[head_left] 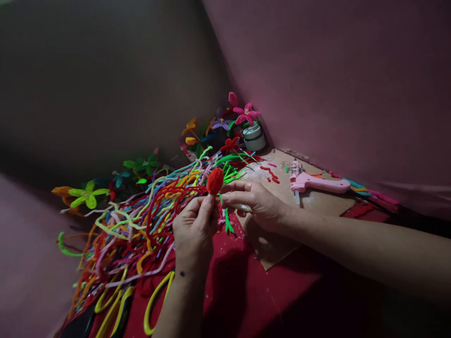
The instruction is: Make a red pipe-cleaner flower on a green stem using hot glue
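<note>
A fuzzy red bud (215,181) stands upright between my two hands. My left hand (197,218) pinches it at its base between thumb and fingers. Just to the right, my right hand (255,202) has its fingers closed beside the bud's lower end, with something pale and shiny, too small to name, under the fingers. Behind and to the left of my hands lies a large heap of pipe cleaners (141,211) in many colours. Short green pieces (228,223) show just below my fingers.
A pink glue gun (317,182) rests on a brown board (310,204) at the right. Fuzzy flowers (246,114) and a pale lidded jar (253,138) stand at the back corner. Yellow-handled tools (151,305) lie at the lower left. Walls rise behind.
</note>
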{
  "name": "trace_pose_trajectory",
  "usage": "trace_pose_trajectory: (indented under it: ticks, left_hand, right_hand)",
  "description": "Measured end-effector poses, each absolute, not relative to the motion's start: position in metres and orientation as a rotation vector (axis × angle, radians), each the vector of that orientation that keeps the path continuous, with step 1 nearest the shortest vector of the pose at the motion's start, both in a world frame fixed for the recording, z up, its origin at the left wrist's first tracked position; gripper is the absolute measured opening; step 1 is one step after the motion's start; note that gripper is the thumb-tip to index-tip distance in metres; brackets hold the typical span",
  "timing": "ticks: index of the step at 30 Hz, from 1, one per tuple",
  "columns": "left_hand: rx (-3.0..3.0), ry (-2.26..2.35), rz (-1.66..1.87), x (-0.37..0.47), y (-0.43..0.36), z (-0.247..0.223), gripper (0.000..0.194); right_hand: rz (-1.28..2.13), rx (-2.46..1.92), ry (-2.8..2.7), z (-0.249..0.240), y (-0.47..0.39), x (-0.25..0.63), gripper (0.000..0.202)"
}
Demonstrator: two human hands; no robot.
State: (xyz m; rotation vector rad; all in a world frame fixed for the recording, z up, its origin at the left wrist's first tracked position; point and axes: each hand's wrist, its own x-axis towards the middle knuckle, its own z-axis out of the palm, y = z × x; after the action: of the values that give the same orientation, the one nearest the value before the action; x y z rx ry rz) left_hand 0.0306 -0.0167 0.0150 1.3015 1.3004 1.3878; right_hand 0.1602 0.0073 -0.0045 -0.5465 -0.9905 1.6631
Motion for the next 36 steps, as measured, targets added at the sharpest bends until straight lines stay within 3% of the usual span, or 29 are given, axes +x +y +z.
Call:
trace_pose_trajectory:
  ticks: [10, 17, 29, 36]
  left_hand:
    - [0.869, 1.009, 1.114, 0.029, -0.015, 0.024, 0.018]
    - [0.757, 0.840, 0.923, 0.028, -0.018, 0.021, 0.011]
    - [1.085, 1.026, 0.981, 0.026, -0.014, 0.014, 0.024]
    - [1.650, 1.371, 1.182, 0.035, -0.021, 0.012, 0.028]
  right_hand:
    - [1.606, -0.411, -1.187, -0.007, 0.016, 0.166, 0.007]
    - [1.778, -0.363, -1.100, -0.020, 0.021, 0.162, 0.018]
    - [1.857, -0.308, -0.840, -0.021, 0.013, 0.150, 0.021]
    - [1.770, -0.371, -0.758, -0.019, 0.011, 0.149, 0.013]
